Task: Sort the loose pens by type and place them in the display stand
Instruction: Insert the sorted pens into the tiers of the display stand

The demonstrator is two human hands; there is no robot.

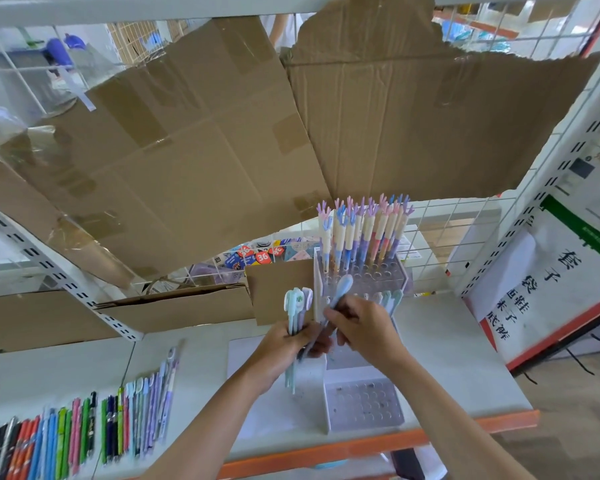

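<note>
Counts: two hands, two stands, four pen groups.

One bunch of about four pens (297, 308) is held, and a single pen (340, 289) apart. Roughly twenty antler pens (364, 233) are seated in the far stand (392, 275); near stand (364, 407) holed; thirty-odd loose pens (84, 431), exact count unclear.

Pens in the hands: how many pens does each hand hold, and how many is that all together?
Left hand, bunch of pens: 3, counting the tops that show
Right hand, blue pen: 1
Total: 4
</note>
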